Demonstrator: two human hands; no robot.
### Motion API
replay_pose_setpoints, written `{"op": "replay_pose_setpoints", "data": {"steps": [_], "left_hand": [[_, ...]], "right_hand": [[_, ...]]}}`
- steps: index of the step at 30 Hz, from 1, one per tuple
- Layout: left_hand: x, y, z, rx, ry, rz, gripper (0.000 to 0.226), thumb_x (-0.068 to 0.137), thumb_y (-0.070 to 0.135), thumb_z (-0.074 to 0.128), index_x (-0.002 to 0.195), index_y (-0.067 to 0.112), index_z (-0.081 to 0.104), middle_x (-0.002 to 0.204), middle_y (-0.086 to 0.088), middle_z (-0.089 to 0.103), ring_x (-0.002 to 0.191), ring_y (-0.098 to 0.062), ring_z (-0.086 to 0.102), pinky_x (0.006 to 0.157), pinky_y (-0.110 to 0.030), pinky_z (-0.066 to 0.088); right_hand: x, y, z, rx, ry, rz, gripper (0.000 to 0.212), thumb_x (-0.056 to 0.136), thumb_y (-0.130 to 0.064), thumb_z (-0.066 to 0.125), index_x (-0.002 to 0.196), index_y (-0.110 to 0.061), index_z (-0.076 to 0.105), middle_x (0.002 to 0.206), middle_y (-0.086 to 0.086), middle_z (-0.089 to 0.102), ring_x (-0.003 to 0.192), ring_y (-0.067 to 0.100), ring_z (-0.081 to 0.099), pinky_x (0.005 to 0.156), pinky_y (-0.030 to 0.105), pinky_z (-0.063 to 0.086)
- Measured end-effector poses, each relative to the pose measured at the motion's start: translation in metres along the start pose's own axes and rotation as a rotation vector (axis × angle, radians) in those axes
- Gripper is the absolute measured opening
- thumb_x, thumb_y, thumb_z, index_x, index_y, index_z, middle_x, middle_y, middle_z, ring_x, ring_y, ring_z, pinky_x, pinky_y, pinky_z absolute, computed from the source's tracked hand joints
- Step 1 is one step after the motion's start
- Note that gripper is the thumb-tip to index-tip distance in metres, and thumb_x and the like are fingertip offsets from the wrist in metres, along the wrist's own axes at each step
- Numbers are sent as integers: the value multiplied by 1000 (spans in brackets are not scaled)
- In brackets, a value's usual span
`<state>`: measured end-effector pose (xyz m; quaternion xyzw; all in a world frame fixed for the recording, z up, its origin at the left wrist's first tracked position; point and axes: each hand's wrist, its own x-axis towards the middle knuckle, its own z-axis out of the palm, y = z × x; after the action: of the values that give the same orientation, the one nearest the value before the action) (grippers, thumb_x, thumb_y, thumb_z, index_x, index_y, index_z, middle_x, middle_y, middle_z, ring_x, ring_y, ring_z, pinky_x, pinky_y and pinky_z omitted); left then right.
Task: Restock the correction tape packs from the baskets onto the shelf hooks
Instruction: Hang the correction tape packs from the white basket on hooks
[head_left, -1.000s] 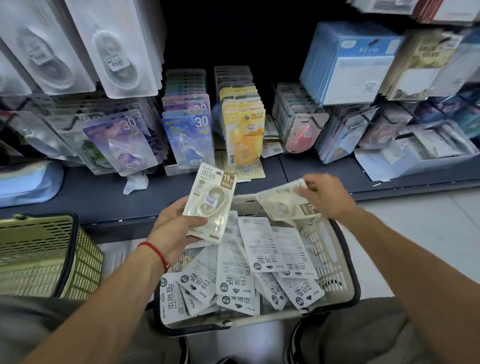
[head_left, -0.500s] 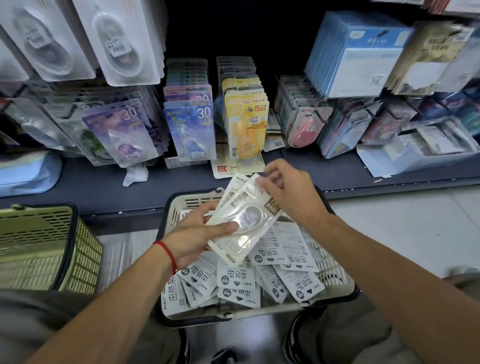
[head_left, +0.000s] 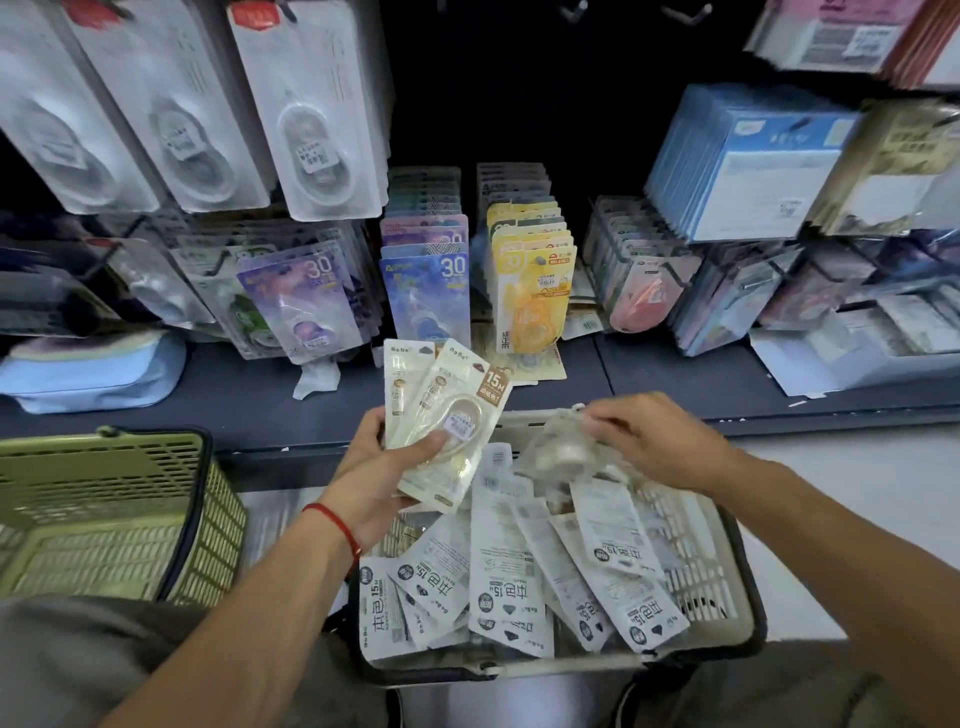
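your left hand (head_left: 384, 467) grips a small fan of cream-coloured carded correction tape packs (head_left: 441, 415), thumb across the front blister, held upright over the near rim of the white slotted plastic basket (head_left: 696, 561). your right hand (head_left: 654, 441) pinches one more pack (head_left: 558, 449) just above the loose pile of face-down packs (head_left: 524, 577); it is blurred, so its facing is hard to read. judgement: gathering step, nothing hung yet. turn the new pack face-up, same way round as the held ones, and line up the hang holes before adding it, so the stack can slide onto a hook together. keep the thumb off the top edge. empty metal hooks (head_left: 576, 8) show high on the dark back panel. the green slotted basket (head_left: 104, 509) sits to the left.
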<state>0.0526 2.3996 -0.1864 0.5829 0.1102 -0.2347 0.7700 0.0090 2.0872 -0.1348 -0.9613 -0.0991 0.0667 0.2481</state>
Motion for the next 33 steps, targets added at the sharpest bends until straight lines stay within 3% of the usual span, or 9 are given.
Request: {"op": "replay_pose_setpoints", "data": {"steps": [2, 5, 9, 15, 20, 23, 26, 30, 33], "left_hand": [[-4, 6, 10, -3, -64, 25, 68, 69, 14, 88, 130, 22, 59, 124, -9, 76, 108, -32, 76, 88, -55, 61], [-8, 15, 28, -60, -203, 36, 72, 75, 17, 90, 138, 23, 58, 134, -11, 71, 120, -37, 70, 99, -66, 54], [-16, 30, 51, -204, -315, 25, 76, 75, 32, 92, 142, 28, 58, 143, -10, 66, 128, -39, 65, 95, -67, 55], [-23, 83, 72, -93, -268, 141, 76, 73, 15, 91, 140, 25, 56, 132, -10, 73, 115, -37, 73, 84, -56, 62], [-31, 142, 80, -25, -220, 317, 77, 69, 11, 91, 137, 25, 58, 128, -9, 74, 116, -35, 72, 97, -63, 57], [-35, 166, 82, -33, -178, 422, 76, 68, 12, 86, 137, 27, 58, 128, -6, 75, 115, -34, 73, 92, -58, 60], [-37, 173, 81, -56, -136, 505, 79, 65, 12, 86, 137, 24, 56, 128, -5, 75, 115, -31, 74, 95, -57, 59], [-39, 174, 72, -38, -138, 580, 81, 62, 13, 89, 136, 25, 58, 127, -4, 75, 115, -29, 74, 84, -48, 65], [-43, 178, 59, -37, -92, 654, 77, 67, 18, 89, 136, 29, 58, 130, -1, 74, 120, -28, 72, 95, -56, 59]], "right_hand": [[8, -16, -41, 189, 176, -26, 28, 105, -37, 57, 89, -20, 71, 77, -6, 69, 71, 8, 62, 67, 35, 50], [28, -44, -72, 496, 200, -54, 14, 101, -30, 64, 95, -27, 77, 87, -17, 79, 77, -3, 71, 68, 16, 53], [56, -62, -69, 327, 484, 25, 7, 94, -28, 79, 88, -26, 76, 72, -21, 71, 68, -11, 62, 64, 10, 44], [77, -87, -82, 420, 687, 34, 11, 93, -39, 78, 100, -32, 73, 94, -19, 72, 89, -4, 66, 76, 21, 49], [75, -101, -104, 828, 806, 112, 50, 81, -71, 66, 119, -39, 58, 106, -14, 68, 86, -4, 67, 77, 32, 52], [66, -109, -93, 977, 684, 143, 66, 72, -77, 72, 121, -35, 58, 107, -5, 70, 86, 11, 70, 74, 37, 60], [62, -118, -72, 928, 442, 91, 32, 89, -51, 78, 109, -28, 71, 101, -6, 78, 88, 11, 75, 72, 29, 61], [67, -130, -64, 982, 440, 43, 7, 100, -24, 71, 105, -19, 73, 98, -2, 81, 93, 13, 78, 82, 33, 61], [75, -138, -71, 1023, 506, -5, 7, 104, -21, 65, 110, -19, 68, 102, 3, 81, 99, 21, 78, 91, 48, 62]]}}
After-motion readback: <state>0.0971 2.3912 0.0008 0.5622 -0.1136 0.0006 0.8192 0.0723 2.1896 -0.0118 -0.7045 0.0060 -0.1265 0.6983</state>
